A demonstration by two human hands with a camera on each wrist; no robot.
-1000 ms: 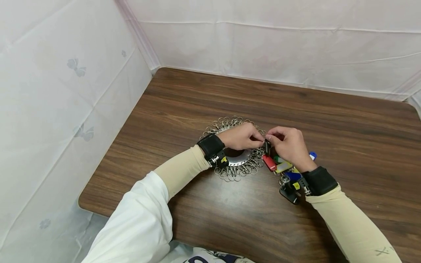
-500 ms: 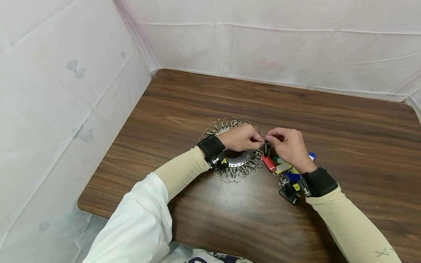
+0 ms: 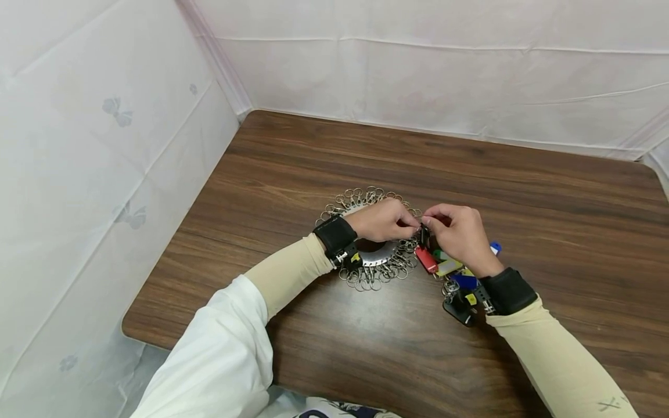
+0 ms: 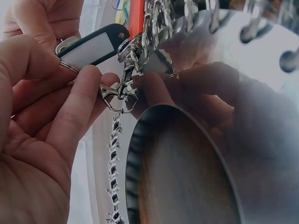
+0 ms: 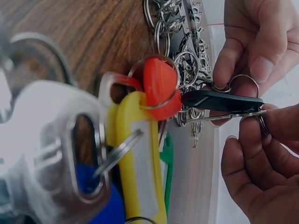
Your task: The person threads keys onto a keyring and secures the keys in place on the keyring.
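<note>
Head view: left hand (image 3: 384, 219) pinching a clasp (image 4: 122, 93) on the disc (image 3: 372, 251), right hand (image 3: 460, 232) gripping a black tag (image 5: 222, 101); other tags (image 3: 449, 268) half hidden under the wrist, mid-tabletop (image 3: 366, 151), edges well apart.

The head view looks forward and down from above the person, far enough off to take in most of the wooden table (image 3: 470, 174) and the white cloth walls (image 3: 418, 69) around it; both forearms enter from the bottom edge. The left wrist view sits very close, looking along the left hand (image 4: 42, 140) toward a polished metal disc (image 4: 187, 177); it is so near that the disc's far side is blurred and hard to read. The right wrist view lies low over the table, facing past coloured key tags (image 5: 140, 154) to the right hand (image 5: 261, 172); all three views share the black key tag (image 5: 224, 101) between the two hands.
</note>
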